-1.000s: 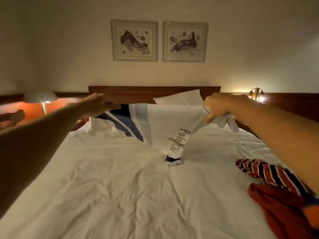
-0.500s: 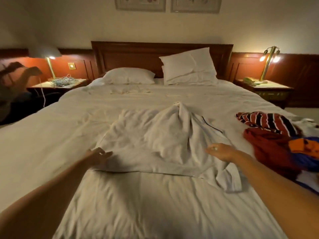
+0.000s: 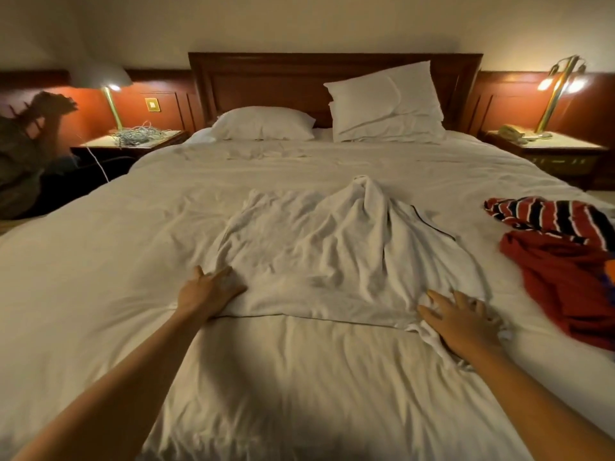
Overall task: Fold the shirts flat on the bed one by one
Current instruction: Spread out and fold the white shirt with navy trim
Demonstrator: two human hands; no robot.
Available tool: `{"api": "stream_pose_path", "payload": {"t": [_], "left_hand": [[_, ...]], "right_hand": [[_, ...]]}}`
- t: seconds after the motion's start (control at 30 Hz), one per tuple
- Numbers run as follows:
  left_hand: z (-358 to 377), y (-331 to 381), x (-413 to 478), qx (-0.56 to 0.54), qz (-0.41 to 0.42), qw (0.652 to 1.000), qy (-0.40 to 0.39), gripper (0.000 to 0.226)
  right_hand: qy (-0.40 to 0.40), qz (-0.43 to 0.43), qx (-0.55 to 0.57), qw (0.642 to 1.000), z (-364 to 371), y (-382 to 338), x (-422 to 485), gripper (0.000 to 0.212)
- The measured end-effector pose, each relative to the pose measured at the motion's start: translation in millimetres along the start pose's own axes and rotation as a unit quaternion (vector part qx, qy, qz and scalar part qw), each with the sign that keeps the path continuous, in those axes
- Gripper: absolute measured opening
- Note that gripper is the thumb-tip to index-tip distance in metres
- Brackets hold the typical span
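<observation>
Holders first: we log two nightstands. The left nightstand [image 3: 100, 143] carries a tangle of cables [image 3: 138, 133] under a lit lamp [image 3: 111, 101], and a white cord trails off its front edge. The right nightstand [image 3: 565, 146] carries a telephone [image 3: 509, 131] and a lit brass lamp [image 3: 555, 91].

The bed [image 3: 100, 261] has a white cover, creased all over. The white shirt [image 3: 332, 261] lies mid-bed. It is spread wide at the near hem and bunched into a ridge toward the far end, with thin dark trim along its right side.

The person's left hand [image 3: 208, 292] rests on the shirt's near left corner, fingers straight and spread, gripping nothing. The right hand [image 3: 462, 319] lies flat on the near right corner, fingers splayed over crumpled cloth, and we see no grip there either.

Right of the white shirt and apart from it lie a striped shirt [image 3: 545, 216] in red, dark and white, and nearer us a red shirt [image 3: 565, 281] touching it. Both are crumpled.

At the head we see a flat pillow [image 3: 263, 123] on the left and a propped pillow [image 3: 386, 98] leaning on the wooden headboard [image 3: 266, 81]. The wall above is pale, with dark wood panelling either side, and the light is dim and warm.
</observation>
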State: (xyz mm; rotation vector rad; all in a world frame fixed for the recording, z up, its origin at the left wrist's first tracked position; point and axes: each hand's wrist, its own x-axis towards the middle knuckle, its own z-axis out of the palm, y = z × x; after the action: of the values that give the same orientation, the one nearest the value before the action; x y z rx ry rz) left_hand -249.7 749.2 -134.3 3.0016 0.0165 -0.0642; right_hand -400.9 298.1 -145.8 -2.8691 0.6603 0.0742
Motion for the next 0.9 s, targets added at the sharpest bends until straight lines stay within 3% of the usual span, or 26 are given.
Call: {"api": "stream_pose_path", "payload": {"t": [0.1,0.23,0.33,0.4,0.47,0.5,0.57,0.63,0.67,0.77,0.9], "left_hand": [[1.0,-3.2,1.2,0.015,0.032,0.999,0.0,0.059],[-18.7,-37.2,10.0,0.135,0.042,0.99,-0.007,0.055],[-47.7,-66.7,19.5,0.224,-0.021,0.974,-0.038,0.062],[-54.2,-66.8,15.9,0.256,-0.103,0.958,-0.074,0.077],[-47.6,-44.3,6.8,0.247,-0.146,0.955,-0.072,0.098],[-41.3,-26.8,3.2,0.231,-0.117,0.965,-0.052,0.097],[-24.9,17.0,0.3,0.129,0.007,0.991,-0.041,0.08],[-1.2,68.5,-9.6,0.058,0.135,0.986,-0.077,0.076],[12.4,89.9,-17.2,0.03,0.156,0.983,-0.087,0.075],[44.0,111.5,-25.8,-0.061,0.131,0.988,-0.056,0.083],[49.0,95.1,-17.1,-0.089,0.132,0.985,-0.061,0.079]], "right_hand": [[0.019,0.0,-0.065,0.998,2.9,-2.9,-3.3,0.061],[0.019,0.024,0.002,1.0,-1.3,-5.1,-2.6,0.058],[-0.015,0.013,0.012,1.0,-8.3,-0.3,1.0,0.06],[0.002,0.005,0.033,0.999,-15.9,6.9,0.8,0.059],[0.051,0.002,0.045,0.998,-20.3,16.3,-3.0,0.051],[0.07,0.007,0.057,0.996,-21.5,21.2,-6.1,0.047],[0.074,0.033,0.125,0.989,-23.4,32.0,-11.4,0.046],[0.054,0.061,0.224,0.971,-26.3,44.9,-14.4,0.054],[0.047,0.072,0.268,0.959,-28.5,50.5,-15.5,0.06],[0.042,0.099,0.379,0.919,-35.7,59.2,-18.7,0.064],[-0.007,0.087,0.484,0.871,-52.9,58.9,-28.9,0.037]]}}
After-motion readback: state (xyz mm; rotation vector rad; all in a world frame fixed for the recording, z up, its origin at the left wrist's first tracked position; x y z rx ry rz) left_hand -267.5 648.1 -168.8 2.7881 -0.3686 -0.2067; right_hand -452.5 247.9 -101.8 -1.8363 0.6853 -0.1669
